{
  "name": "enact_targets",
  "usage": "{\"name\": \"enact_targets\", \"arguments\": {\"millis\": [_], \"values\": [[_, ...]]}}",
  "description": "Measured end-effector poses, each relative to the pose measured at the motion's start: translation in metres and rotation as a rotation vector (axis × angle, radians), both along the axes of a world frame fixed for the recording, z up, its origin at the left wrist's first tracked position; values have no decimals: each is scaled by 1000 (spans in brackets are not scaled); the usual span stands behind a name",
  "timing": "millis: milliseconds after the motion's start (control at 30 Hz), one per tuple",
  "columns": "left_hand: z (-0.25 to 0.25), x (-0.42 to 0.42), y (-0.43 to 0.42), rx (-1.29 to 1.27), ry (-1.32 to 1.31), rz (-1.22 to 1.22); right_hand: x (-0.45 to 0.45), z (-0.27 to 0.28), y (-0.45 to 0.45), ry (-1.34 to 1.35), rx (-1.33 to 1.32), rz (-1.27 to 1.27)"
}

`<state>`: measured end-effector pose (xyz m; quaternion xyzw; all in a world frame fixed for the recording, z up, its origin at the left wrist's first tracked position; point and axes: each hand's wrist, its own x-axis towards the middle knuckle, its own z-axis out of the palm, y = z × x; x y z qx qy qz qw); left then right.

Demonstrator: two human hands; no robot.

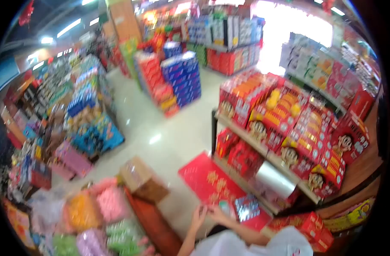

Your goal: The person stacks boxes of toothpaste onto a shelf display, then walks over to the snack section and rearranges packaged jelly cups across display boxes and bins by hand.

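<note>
The biggest thing is the shiny floor (pixel 137 128), with store goods all around it. The wooden shelf (pixel 269 158) is on the right. Its top has red boxes (pixel 259 128) packed side by side up to the front edge, with their cartoon faces turned out, maybe so people can see them. Farther back, blue boxes (pixel 181 79) are piled flat on each other, which likely keeps the pile steady. A long red mat (pixel 195 170) with gold marks lies on the floor beside the shelf, slanting in to its near end. At the low left are puffy bags, one orange bag (pixel 84 212) and one pink bag (pixel 112 205), set close together, maybe to save room. A brown box (pixel 137 173) is just past them. A dark, shiny pack (pixel 247 208) is at the near end of the mat, and a round, pale thing (pixel 224 206) is just left of it, too blurry to name. The left hand (pixel 198 214) and right hand (pixel 216 213) are the smallest big part, low in the middle, near that round thing. Their fingertips meet or almost meet, with bent fingers and only a narrow gap, perhaps to pinch something tiny. I can't tell if they hold anything.
</note>
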<state>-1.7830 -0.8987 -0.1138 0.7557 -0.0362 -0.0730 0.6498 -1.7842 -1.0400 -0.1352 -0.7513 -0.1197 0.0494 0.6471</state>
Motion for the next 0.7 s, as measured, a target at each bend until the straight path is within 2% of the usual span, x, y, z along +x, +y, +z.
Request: {"name": "enact_targets", "arguments": {"millis": [33,67,100,200,367,500,567,667,700], "values": [[3,5,-16,-39,-1,9,1,47,-21,14,-163,-6],[10,8,-26,-7,41,-6,3,51,-34,206,-233,-7],[9,4,-32,2,58,-15,-3,54,-39,224,-223,-13],[10,30,-67,-11,39,-60,19,64,-70,269,27,-168],[26,61,-102,-42,-67,-35,55,45,-102,172,-18,-159],[35,87,-131,47,-22,-79,74,69,-132,237,31,-153],[22,101,-148,-84,-6,-130,85,81,-150,273,13,-184],[52,122,-186,13,-96,-219,106,93,-186,45,177,-383],[52,129,-198,-6,-122,-240,116,105,-205,-76,108,-407]]}}
